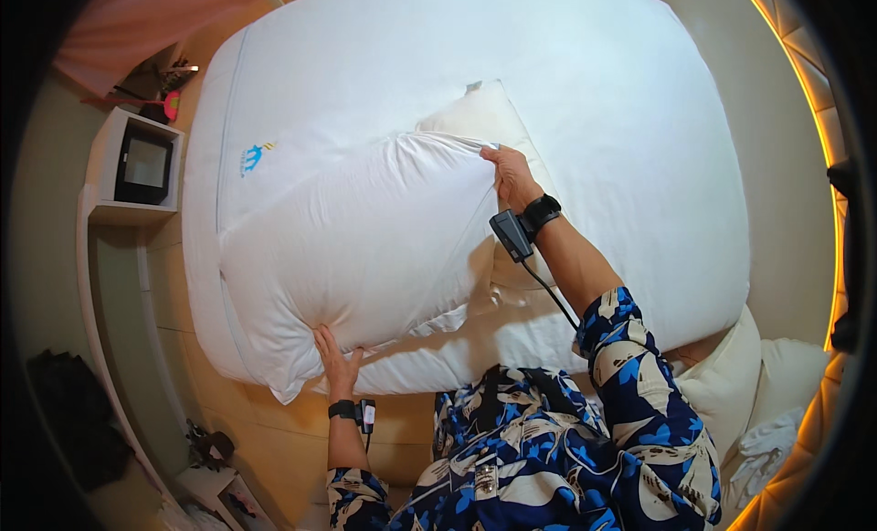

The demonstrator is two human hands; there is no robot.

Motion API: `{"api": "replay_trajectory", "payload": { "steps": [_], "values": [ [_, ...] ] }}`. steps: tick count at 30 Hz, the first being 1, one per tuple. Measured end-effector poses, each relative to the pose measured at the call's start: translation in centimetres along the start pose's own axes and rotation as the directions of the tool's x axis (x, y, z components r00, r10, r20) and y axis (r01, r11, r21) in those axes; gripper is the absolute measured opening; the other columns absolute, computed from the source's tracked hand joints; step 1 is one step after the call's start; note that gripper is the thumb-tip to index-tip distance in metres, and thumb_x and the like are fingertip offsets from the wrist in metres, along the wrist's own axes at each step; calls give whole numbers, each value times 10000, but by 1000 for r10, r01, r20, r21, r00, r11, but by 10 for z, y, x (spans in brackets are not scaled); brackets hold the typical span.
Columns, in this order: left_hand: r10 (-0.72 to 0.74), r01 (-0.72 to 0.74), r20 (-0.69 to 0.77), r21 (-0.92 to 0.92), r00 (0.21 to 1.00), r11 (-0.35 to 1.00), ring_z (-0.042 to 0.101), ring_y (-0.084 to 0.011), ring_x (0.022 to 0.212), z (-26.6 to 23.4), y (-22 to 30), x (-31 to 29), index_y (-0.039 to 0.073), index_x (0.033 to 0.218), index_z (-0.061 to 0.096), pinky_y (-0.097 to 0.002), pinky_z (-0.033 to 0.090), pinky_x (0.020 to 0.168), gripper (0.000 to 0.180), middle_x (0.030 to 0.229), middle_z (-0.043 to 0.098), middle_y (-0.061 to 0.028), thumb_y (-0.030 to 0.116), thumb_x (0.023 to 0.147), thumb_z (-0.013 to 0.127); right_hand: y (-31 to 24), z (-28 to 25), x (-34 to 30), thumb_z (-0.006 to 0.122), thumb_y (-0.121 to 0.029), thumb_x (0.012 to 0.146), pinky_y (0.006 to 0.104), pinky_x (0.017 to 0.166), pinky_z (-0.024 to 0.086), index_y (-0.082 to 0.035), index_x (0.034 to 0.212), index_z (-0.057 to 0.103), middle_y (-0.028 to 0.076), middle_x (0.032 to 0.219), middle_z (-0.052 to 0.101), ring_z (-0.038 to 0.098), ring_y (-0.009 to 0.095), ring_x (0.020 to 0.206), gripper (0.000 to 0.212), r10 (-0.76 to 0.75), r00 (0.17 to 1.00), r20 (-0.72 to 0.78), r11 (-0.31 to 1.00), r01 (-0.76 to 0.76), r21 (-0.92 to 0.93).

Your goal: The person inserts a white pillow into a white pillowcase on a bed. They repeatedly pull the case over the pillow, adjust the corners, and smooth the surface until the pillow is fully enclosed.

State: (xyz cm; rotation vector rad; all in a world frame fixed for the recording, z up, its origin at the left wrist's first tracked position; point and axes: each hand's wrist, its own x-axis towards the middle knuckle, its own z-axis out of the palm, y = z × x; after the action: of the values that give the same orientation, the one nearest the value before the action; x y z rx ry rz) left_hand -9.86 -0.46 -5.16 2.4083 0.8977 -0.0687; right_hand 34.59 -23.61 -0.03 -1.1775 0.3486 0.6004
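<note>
A white pillowcase [365, 229] lies slantwise on the bed, pulled over most of a cream pillow [484, 111]. The pillow's far right end, with a small tag at its corner, sticks out of the case opening. My right hand [513, 175] is closed on the rim of that opening at its far corner, drawing the fabric taut into creases. On the near left side, my left hand [340, 365] rests against the case with its fingers spread over the fabric. Both wrists wear black straps with small devices.
Beneath the pillow is a large bed with a white cover [630, 165]. More pillows [731, 376] and a white crumpled cloth [769, 449] are at the near right. A white shelf unit [110, 165] stands left of the bed. Lit padded panelling [813, 101] runs along the right.
</note>
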Motion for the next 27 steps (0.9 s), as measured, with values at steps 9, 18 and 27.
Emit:
{"api": "replay_trajectory", "payload": {
  "steps": [9, 18, 27],
  "values": [
    [-17, 17, 26, -8, 1000, 1000, 86, -443, 1367, 0, -1, -1, -30, 1434, 75, -437, 105, 1129, 1048, 1473, 62, -307, 174, 652, 743, -18, 23, -11, 705, -258, 792, 250, 491, 397, 8, 824, 643, 25, 688, 576, 508, 94, 565, 274, 137, 973, 184, 904, -47, -425],
    [-308, 235, -189, -332, 932, 914, 545, -326, 1059, -38, -30, -9, -17, 1104, 593, -369, 417, 938, 360, 1139, 593, -167, 35, 749, 572, 6, 89, 47, 687, -241, 749, 323, 456, 348, 19, 574, 556, 56, 536, 496, 456, 133, 487, 340, -60, 979, 193, 670, 183, -720],
    [-769, 547, -366, -547, 524, 634, 385, -349, 1245, -75, -108, 13, -37, 1390, 279, -392, 297, 1054, 797, 1379, 386, -211, 453, 848, 598, 13, 80, 74, 505, -216, 833, 395, 635, 464, 5, 705, 631, 216, 742, 619, 608, 317, 709, 284, -418, 908, -12, 598, 265, -756]
  ]
}}
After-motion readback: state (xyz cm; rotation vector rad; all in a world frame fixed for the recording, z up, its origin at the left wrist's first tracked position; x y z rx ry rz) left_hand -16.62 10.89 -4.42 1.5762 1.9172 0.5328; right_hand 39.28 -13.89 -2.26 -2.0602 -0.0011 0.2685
